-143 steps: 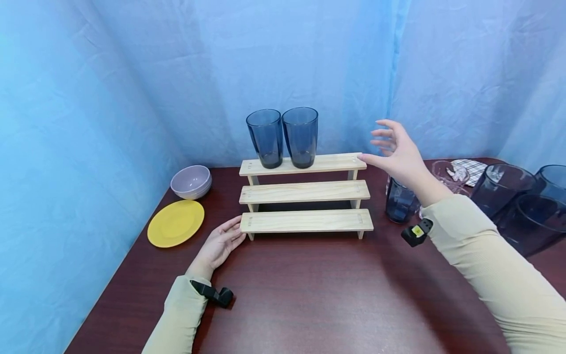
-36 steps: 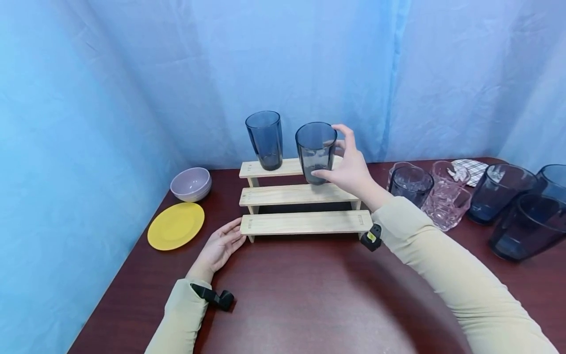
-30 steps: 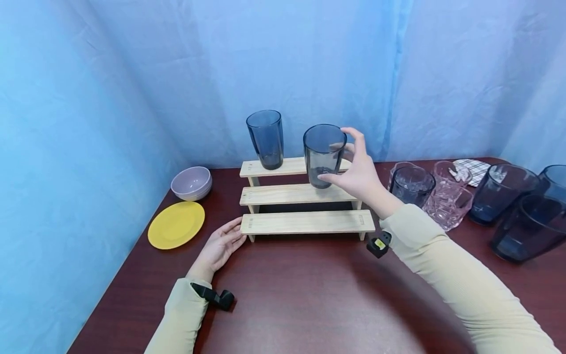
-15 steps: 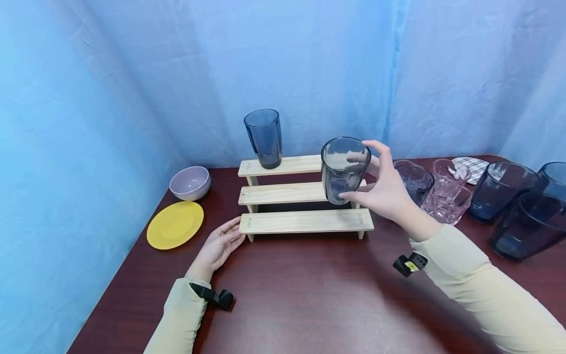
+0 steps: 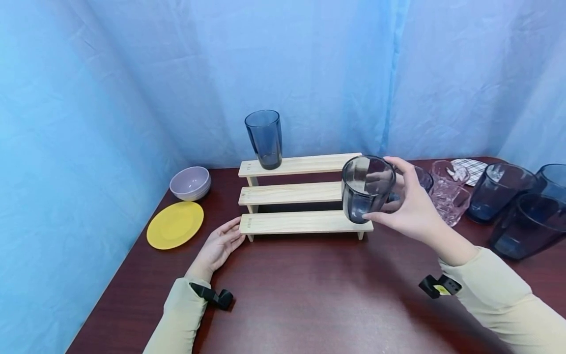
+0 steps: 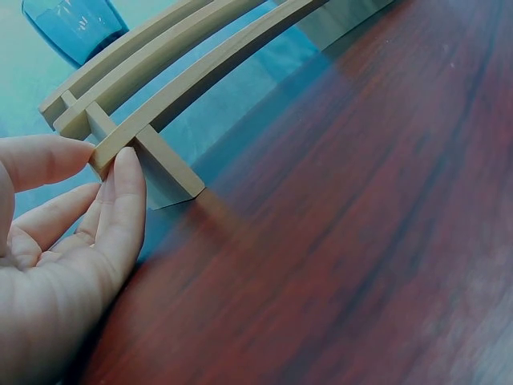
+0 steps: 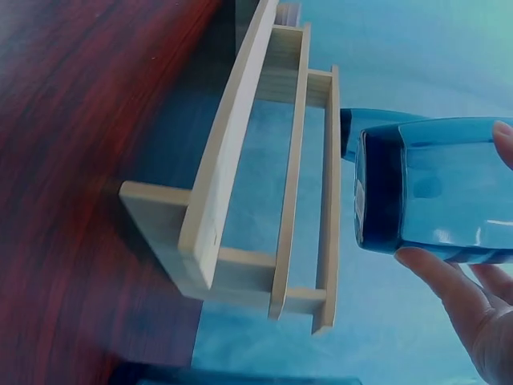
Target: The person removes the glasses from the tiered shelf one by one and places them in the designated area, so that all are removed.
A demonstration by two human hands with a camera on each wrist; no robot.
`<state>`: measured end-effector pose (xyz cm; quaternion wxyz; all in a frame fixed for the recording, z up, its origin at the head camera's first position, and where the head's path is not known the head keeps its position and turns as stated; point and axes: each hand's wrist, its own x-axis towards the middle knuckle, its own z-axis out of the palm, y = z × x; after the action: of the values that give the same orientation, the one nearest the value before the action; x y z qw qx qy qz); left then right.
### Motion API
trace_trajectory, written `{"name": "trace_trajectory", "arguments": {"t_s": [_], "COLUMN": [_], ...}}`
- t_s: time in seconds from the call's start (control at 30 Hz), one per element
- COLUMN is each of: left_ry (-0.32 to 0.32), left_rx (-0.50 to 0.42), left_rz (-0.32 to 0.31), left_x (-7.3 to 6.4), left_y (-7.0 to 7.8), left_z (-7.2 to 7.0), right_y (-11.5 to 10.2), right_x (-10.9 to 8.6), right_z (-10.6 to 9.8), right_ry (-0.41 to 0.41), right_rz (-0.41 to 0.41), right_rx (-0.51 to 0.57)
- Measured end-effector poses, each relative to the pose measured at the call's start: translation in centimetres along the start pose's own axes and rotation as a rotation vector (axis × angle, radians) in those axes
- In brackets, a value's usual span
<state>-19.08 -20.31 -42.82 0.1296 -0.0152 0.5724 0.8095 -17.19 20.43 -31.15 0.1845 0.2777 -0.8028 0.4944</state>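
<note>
My right hand (image 5: 413, 209) grips a dark blue glass tumbler (image 5: 364, 189), fingers behind it and thumb low on its near side. In the head view the tumbler overlaps the right end of a three-step wooden rack (image 5: 305, 222); the right wrist view shows the tumbler's base (image 7: 381, 188) raised off the boards. My left hand (image 5: 218, 248) pinches the left end of the lowest board, with thumb and fingertip at its corner (image 6: 112, 148) in the left wrist view. A second blue tumbler (image 5: 265, 140) stands upright at the left of the top step.
On the left lie a yellow plate (image 5: 175, 225) and a lilac bowl (image 5: 190, 183). At the right stand several blue tumblers (image 5: 499, 191), clear pinkish glasses (image 5: 451, 201) and a checked white round piece (image 5: 473, 169). Blue curtains (image 5: 331, 73) close off the table's back and left.
My right hand took the right-hand tumbler off the top step and has carried it right, down and nearer. My left hand stays at the rack's end.
</note>
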Motion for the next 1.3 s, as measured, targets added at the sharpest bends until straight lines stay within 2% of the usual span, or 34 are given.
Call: {"name": "trace_trajectory", "arguments": {"t_s": [0.4, 0.6, 0.73, 0.9, 1.1, 1.3], "left_ry": [-0.002, 0.011, 0.008, 0.004, 0.004, 0.013], "left_rx": [-0.004, -0.003, 0.004, 0.0, -0.005, -0.01], "left_rz": [0.006, 0.005, 0.015, 0.007, 0.001, -0.003], "left_x": [-0.1, -0.1, -0.1, 0.0, 0.0, 0.0], "left_y": [0.1, 0.0, 0.1, 0.1, 0.1, 0.0], "left_z": [0.0, 0.0, 0.0, 0.0, 0.1, 0.1], "right_y": [0.5, 0.9, 1.4, 2.0, 3.0, 3.6], "right_x": [-2.2, -3.5, -4.5, -5.9, -7.6, -8.9], "right_z": [-2.2, -3.6, -4.4, -5.4, -7.0, -8.0], "right_ry": [-0.011, -0.041, -0.027, 0.023, 0.016, 0.01], "right_rz": [0.009, 0.028, 0.033, 0.096, 0.206, 0.238], "right_rx": [0.013, -0.044, -0.092, -0.146, -0.142, -0.2]}}
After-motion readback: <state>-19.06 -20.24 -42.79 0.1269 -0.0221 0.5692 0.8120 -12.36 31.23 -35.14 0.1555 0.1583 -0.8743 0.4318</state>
